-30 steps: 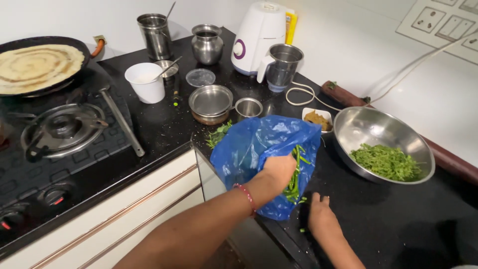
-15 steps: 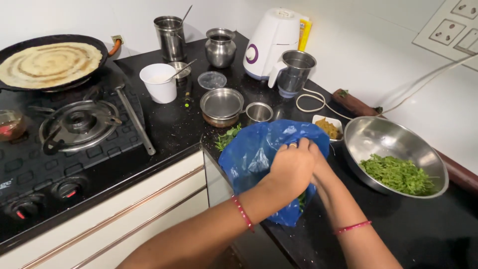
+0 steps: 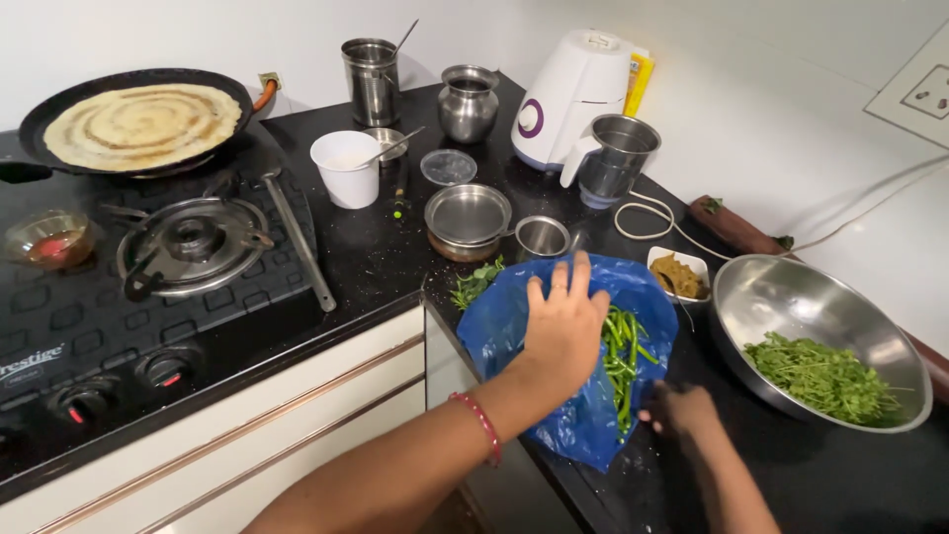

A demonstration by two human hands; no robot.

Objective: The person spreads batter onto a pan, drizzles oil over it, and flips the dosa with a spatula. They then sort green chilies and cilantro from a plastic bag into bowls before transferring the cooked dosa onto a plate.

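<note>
A blue plastic bag (image 3: 514,336) lies spread on the black counter with green stems (image 3: 623,356) piled on it. My left hand (image 3: 565,326), a red bangle on its wrist, rests flat on the bag with fingers spread, right beside the stems. Lower down, my right hand (image 3: 682,410) sits on the counter at the bag's right edge, fingers curled downward; what they hold is hidden. A few loose green leaves (image 3: 476,282) lie at the bag's far left corner.
A steel bowl (image 3: 781,297) with chopped greens (image 3: 820,376) stands to the right, a small white dish (image 3: 677,272) of brown paste behind the bag. Steel vessels, a white cup (image 3: 346,173) and a white mixer (image 3: 568,99) stand behind. A gas stove (image 3: 188,242) and a flatbread pan (image 3: 138,124) are at left.
My two hands were together on the bag half a second ago. Now the left lies flat with fingers spread and the right has drawn back to the bag's near right edge.
</note>
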